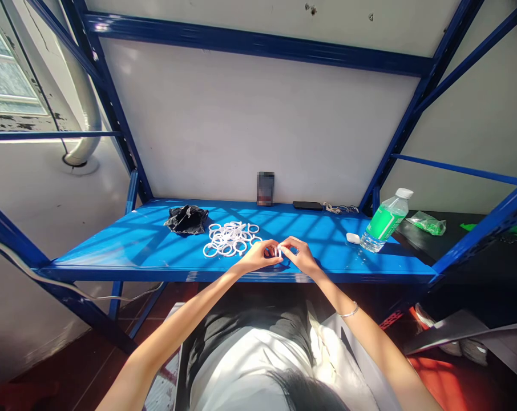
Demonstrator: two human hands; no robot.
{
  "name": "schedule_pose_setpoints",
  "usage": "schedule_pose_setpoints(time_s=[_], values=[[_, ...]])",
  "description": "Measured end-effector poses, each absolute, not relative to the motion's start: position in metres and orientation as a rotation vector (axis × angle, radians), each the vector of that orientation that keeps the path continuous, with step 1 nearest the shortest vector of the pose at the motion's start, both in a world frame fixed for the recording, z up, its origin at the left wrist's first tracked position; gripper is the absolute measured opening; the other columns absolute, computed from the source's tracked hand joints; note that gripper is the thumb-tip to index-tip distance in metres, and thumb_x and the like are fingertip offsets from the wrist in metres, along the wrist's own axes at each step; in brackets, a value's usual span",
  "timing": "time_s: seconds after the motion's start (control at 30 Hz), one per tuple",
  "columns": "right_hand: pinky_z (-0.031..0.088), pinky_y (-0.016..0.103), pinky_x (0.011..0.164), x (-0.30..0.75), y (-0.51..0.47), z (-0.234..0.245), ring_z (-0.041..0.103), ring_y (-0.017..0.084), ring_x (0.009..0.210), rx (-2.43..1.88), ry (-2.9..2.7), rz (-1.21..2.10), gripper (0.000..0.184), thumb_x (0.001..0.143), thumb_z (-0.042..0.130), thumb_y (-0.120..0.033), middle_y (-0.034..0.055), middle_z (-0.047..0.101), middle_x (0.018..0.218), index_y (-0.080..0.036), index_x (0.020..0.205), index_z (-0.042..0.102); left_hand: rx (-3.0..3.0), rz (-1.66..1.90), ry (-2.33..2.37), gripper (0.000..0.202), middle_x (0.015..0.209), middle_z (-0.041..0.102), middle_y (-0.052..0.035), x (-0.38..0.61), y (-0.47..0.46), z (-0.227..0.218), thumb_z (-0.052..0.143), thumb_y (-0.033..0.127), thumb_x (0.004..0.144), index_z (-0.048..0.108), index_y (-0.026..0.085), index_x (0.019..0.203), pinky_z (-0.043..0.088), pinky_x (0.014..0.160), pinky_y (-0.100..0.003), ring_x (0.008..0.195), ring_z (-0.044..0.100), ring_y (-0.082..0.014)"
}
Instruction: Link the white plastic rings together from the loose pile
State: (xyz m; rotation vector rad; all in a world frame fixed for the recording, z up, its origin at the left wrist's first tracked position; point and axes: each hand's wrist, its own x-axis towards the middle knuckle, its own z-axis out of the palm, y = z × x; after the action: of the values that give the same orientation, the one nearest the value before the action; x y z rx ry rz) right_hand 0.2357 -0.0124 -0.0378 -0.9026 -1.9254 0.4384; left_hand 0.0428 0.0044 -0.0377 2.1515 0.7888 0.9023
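My left hand and my right hand meet above the front part of the blue shelf. Their fingertips pinch a small white ring between them, partly hidden by the fingers. Just left of my left hand lies a loose pile of white rings, many overlapping. A crumpled black plastic bag sits to the left of that pile.
At the back stand a dark blurred upright object and a flat black phone beside a coiled cable. On the right are a small white case and a tilted water bottle. Blue posts frame the shelf.
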Motion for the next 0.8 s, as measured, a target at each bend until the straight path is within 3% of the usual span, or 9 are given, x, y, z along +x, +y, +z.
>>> schedule_pose_setpoints(time_s=[0.3, 0.47, 0.8], values=[[0.051, 0.031, 0.071, 0.2366, -0.0118, -0.0379, 0.064, 0.019, 0.079, -0.896, -1.92, 0.438, 0.026, 0.09, 0.057, -0.043, 0.0042, 0.067, 0.083, -0.021, 0.084, 0.069, 2.113, 0.882, 0.793, 0.042, 0.084, 0.066, -0.0025, 0.0427, 0.0035, -0.035, 0.063, 0.055, 0.08, 0.063, 0.019, 0.101, 0.049, 0.065, -0.025, 0.072, 0.061, -0.0147], [0.051, 0.03, 0.072, 0.2365, -0.0116, -0.0368, 0.065, 0.018, 0.08, -0.878, -1.92, 0.46, 0.028, 0.09, 0.058, -0.046, 0.0042, 0.068, 0.083, -0.022, 0.086, 0.071, 2.013, 0.909, 0.775, 0.043, 0.096, 0.068, -0.0048, 0.0419, 0.0048, -0.0349, 0.056, 0.057, 0.084, 0.064, 0.018, 0.101, 0.051, 0.068, -0.026, 0.077, 0.063, -0.0159], [0.054, 0.031, 0.07, 0.2377, -0.0086, -0.0411, 0.069, 0.02, 0.078, -0.907, -1.908, 0.587, 0.027, 0.087, 0.061, -0.046, 0.0035, 0.073, 0.082, -0.023, 0.084, 0.074, 1.958, 0.833, 0.723, 0.046, 0.078, 0.069, -0.004, 0.0385, 0.0076, -0.036, 0.058, 0.059, 0.082, 0.066, 0.015, 0.091, 0.047, 0.063, -0.024, 0.067, 0.061, -0.0141]])
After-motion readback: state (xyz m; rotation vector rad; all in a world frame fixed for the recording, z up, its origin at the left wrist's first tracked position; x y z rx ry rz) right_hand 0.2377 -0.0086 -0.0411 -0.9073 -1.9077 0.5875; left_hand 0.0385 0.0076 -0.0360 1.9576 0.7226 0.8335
